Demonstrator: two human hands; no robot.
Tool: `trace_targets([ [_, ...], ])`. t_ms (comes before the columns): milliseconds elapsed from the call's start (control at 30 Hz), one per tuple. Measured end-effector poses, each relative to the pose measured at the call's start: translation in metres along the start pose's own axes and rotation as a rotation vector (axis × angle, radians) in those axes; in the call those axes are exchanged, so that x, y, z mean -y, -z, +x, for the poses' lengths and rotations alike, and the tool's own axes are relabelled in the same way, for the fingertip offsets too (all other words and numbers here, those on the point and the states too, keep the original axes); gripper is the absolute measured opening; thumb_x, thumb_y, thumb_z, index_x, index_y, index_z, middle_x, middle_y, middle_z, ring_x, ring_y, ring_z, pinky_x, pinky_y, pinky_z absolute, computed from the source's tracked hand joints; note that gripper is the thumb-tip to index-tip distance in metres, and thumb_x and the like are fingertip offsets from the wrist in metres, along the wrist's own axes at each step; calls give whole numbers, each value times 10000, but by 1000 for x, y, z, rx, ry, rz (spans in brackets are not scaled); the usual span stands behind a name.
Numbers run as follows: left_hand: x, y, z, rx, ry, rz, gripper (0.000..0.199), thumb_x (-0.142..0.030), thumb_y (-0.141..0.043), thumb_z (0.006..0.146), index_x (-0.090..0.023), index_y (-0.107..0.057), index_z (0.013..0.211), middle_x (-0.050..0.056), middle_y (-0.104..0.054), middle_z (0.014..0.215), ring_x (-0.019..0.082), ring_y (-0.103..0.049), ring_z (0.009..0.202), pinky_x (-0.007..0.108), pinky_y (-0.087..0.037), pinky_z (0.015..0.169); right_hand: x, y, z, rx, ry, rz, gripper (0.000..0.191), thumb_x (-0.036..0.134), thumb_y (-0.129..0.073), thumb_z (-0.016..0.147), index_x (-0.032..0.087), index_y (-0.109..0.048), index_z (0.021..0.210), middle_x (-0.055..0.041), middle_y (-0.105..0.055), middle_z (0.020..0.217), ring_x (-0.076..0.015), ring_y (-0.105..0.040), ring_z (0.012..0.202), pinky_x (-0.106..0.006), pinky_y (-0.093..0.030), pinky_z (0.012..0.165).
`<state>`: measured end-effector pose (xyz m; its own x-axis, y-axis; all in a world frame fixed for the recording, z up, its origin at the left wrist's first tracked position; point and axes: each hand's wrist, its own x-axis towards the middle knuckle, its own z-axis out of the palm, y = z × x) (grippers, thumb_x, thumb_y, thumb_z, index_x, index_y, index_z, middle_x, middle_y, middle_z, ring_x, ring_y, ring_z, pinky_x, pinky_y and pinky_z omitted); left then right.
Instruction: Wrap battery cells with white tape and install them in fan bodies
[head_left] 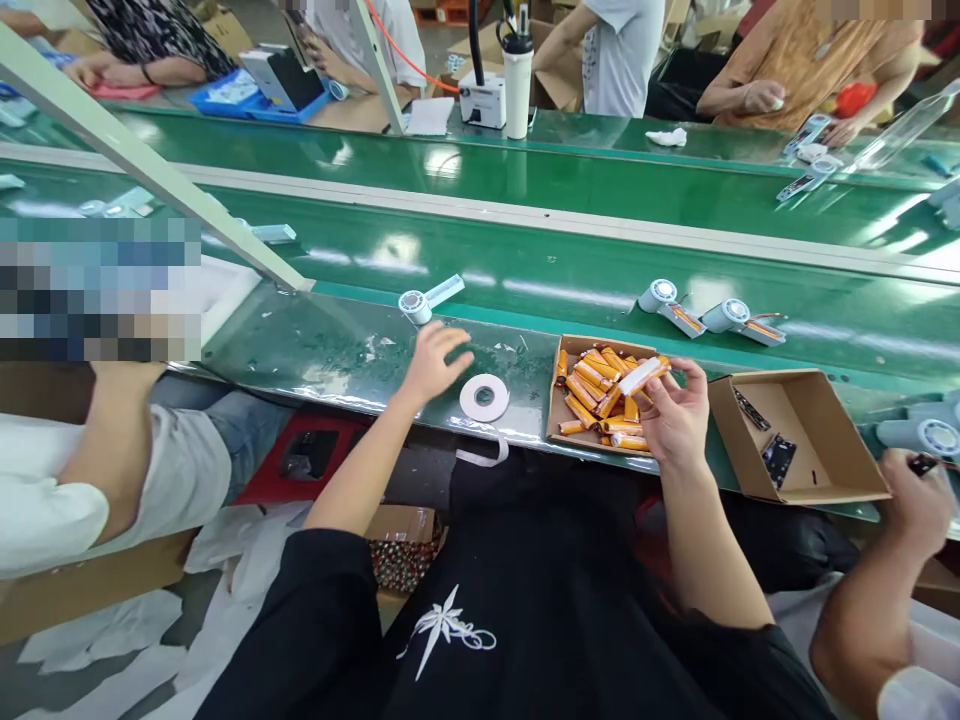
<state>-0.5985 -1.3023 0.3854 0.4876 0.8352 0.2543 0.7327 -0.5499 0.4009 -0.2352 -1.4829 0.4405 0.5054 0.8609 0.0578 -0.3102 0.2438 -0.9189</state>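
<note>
My right hand (679,415) pinches an orange cylindrical battery (643,374) with a white strip along it. It is held over a shallow cardboard box (555,405) filled with several similar orange batteries (592,385). My left hand (435,362) is stretched out with fingers apart and nothing visible in them. Just beyond its fingertips lies a light blue handheld fan (416,304), at the near edge of the green conveyor. A roll of white tape (484,397) rests flat on the bench between my hands, its loose end hanging over the front edge.
Two fans (726,315) with batteries in their open handles lie on the conveyor (525,260). A deeper cardboard box (832,440) with dark parts stands at right, beside a co-worker's hand (919,500). A slanted metal post (165,170) rises at left. Other people sit across the line.
</note>
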Motion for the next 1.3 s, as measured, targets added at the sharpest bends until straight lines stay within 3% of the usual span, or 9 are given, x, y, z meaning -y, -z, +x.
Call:
trace_targets([
  [100, 23, 13, 45, -134, 249, 250, 428, -387, -573, 1017, -192, -687, 1381, 150, -582, 1514, 445, -330, 1514, 684, -291, 1244, 5, 5, -1, -16, 50, 9, 584, 280, -980, 672, 299, -534, 1049, 3, -785, 1041, -169, -782, 966, -233, -663, 708],
  [200, 40, 25, 75, 91, 366, 413, 399, -309, -600, 979, -184, -705, 1343, 203, -578, 1444, 483, -461, 1382, 664, -461, 1086, 21, 21, 6, -120, 178, -7, 568, 258, -997, 642, 261, -528, 962, 4, -770, 980, -194, -782, 981, -263, -675, 718],
  [367, 23, 5, 129, 326, 56, 460, 294, -224, -664, 911, -188, -762, 1185, 179, -567, 1419, 403, -512, 1291, 504, -532, 1023, 37, 23, 61, -148, 283, -115, 543, 340, -1002, 615, 225, -511, 815, 43, -702, 887, -159, -757, 850, -256, -663, 698],
  [500, -21, -33, 189, 368, -219, 238, 233, -148, -666, 827, -171, -803, 1014, 139, -631, 1387, 341, -496, 1336, 439, -437, 1139, 17, -25, 141, 127, 293, -336, 611, 399, -942, 675, 289, -617, 1181, 1, -728, 1094, -174, -747, 856, -353, -669, 823],
  [600, -35, -46, 219, 444, -278, 122, 159, -193, -681, 798, -202, -812, 888, 69, -729, 1268, 262, -606, 1218, 340, -457, 1088, -12, -62, 182, 323, 228, -571, 552, 403, -849, 762, 220, -691, 1258, -70, -755, 1178, -206, -759, 926, -404, -643, 937],
  [833, -29, -46, 225, 399, -143, 17, 279, -349, -552, 977, -214, -769, 1091, 77, -771, 1206, 249, -697, 1068, 310, -493, 863, -60, -103, 208, 713, 216, -1296, 476, 289, -614, 1002, 172, -641, 1463, -87, -785, 1250, -192, -753, 1085, -297, -563, 1024],
  [1000, -42, -59, 225, 321, -56, -2, 251, -330, -528, 1009, -217, -733, 1100, 106, -766, 1191, 276, -695, 1079, 322, -470, 858, -66, -116, 212, 857, 201, -1537, 449, 341, -635, 1004, 268, -671, 1446, -82, -798, 1198, -261, -731, 1105, -344, -521, 1026],
  [1167, -57, -67, 229, 278, -16, -26, 275, -338, -509, 1023, -197, -734, 1097, 138, -773, 1149, 307, -701, 1071, 359, -485, 879, -77, -127, 206, 923, 163, -1761, 485, 403, -556, 1032, 219, -640, 1472, -197, -743, 1283, -351, -715, 1145, -451, -530, 1000],
  [1300, -71, -67, 226, 250, 12, -49, 275, -302, -519, 1021, -174, -743, 1116, 158, -772, 1159, 303, -705, 1090, 384, -504, 943, -79, -141, 209, 1009, 174, -1826, 419, 379, -611, 990, 169, -731, 1332, -194, -744, 1290, -327, -713, 1159, -390, -536, 992],
])
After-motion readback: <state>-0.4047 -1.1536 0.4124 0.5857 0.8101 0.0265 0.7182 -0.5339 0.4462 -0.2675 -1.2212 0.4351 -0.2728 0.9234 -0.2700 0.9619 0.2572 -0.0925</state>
